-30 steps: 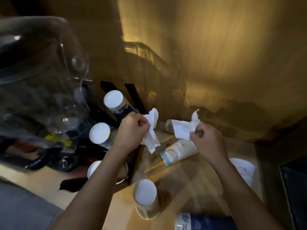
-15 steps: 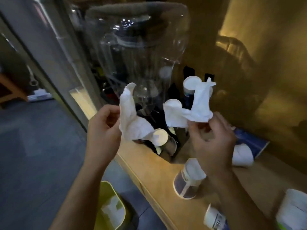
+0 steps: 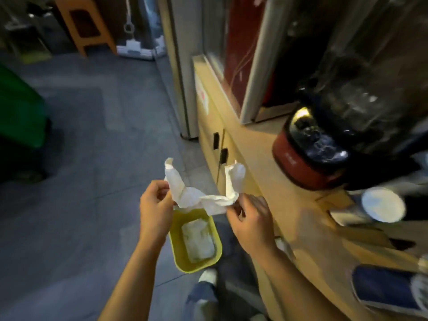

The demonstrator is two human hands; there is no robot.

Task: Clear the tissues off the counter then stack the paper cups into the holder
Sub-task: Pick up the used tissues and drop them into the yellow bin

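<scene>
Both hands hang over the yellow bin (image 3: 183, 262) on the floor beside the wooden bench (image 3: 259, 158). The left hand (image 3: 155, 209) pinches one crumpled white tissue (image 3: 178, 188) between thumb and fingertips; the right hand (image 3: 252, 221) pinches a second tissue (image 3: 231, 188) the same way, and the two sheets touch above the bin's mouth. They look feather-light, limp and easily torn, so a loose pinch at any bunched fold should hold them, and simply parting the fingers should drop them in. A white paper cup (image 3: 382, 205) lies on the bench, blurred, well apart from the hands.

Grey tiled floor (image 3: 92, 135) — dim light — orange wooden stool (image 3: 85, 22) behind.
</scene>
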